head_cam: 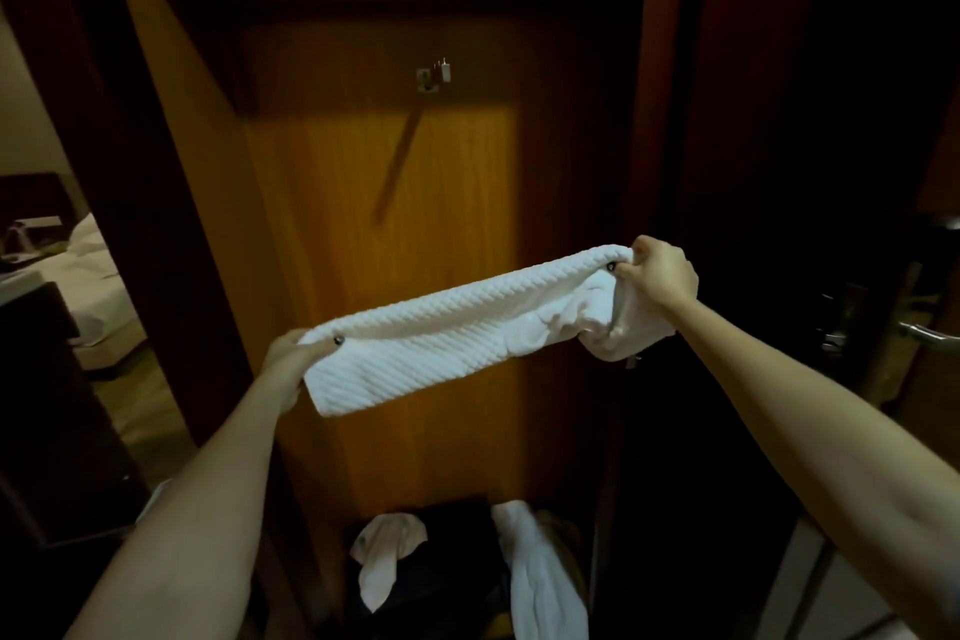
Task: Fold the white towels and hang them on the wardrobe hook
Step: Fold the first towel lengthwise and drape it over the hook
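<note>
A folded white ribbed towel (457, 327) is stretched in the air between my two hands, in front of the wooden wardrobe panel (395, 234). My left hand (291, 359) grips its lower left end. My right hand (662, 273) pinches the higher right end, where loose cloth bunches and hangs down. A small metal hook (434, 75) sits on the panel above the towel, bare, with a thin shadow slanting below it. Two more white towels (387, 561) (540, 582) lie crumpled on the dark wardrobe floor below.
A dark door with a metal lever handle (924, 330) stands at the right. At the left, past a dark doorframe, a bed with white sheets (88, 270) and a dark cabinet (41, 379) are visible.
</note>
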Action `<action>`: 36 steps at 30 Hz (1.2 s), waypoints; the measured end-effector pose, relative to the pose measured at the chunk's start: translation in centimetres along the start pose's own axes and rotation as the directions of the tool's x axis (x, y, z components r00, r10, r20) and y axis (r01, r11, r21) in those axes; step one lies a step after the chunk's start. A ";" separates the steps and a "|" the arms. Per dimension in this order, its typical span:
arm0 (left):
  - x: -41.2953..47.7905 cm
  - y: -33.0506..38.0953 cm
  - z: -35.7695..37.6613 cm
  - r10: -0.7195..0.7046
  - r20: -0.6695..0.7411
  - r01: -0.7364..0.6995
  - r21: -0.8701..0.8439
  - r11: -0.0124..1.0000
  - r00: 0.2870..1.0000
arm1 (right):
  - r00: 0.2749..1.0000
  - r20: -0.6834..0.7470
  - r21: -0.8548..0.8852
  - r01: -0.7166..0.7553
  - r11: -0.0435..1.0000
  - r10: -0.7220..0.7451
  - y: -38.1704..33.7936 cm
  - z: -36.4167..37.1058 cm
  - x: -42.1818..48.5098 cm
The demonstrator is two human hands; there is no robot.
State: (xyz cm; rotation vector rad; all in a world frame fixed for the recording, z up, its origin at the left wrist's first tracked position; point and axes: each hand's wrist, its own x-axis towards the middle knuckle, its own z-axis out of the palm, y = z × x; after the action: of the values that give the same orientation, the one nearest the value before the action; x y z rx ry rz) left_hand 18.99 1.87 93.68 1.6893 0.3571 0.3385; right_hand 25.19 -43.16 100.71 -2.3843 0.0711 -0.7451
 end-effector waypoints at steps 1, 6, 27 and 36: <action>-0.1 0.3 -0.5 0.036 -0.036 -0.040 -0.118 0.992 0.999 | 1.000 0.004 0.027 -0.026 0.999 0.026 0.0 0.2 -0.5; -0.1 2.1 -1.2 0.124 -0.120 -0.134 -0.082 0.988 0.985 | 0.996 0.040 0.117 -0.087 0.989 0.083 0.2 0.4 -1.7; 5.6 22.7 -2.8 0.507 -0.523 -0.603 -0.016 0.798 0.685 | 0.951 -0.234 0.472 0.294 0.831 -0.204 -16.6 -5.8 11.1; 13.3 28.2 -0.5 0.573 -0.593 -0.710 0.003 0.704 0.566 | 0.931 -0.332 0.628 0.336 0.702 -0.148 -20.5 -3.1 21.4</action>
State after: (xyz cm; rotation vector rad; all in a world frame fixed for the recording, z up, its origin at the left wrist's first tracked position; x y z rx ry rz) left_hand 32.04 4.03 121.95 1.3922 0.0780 1.4102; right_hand 38.84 -33.40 125.33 -1.5907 -0.3679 -1.0000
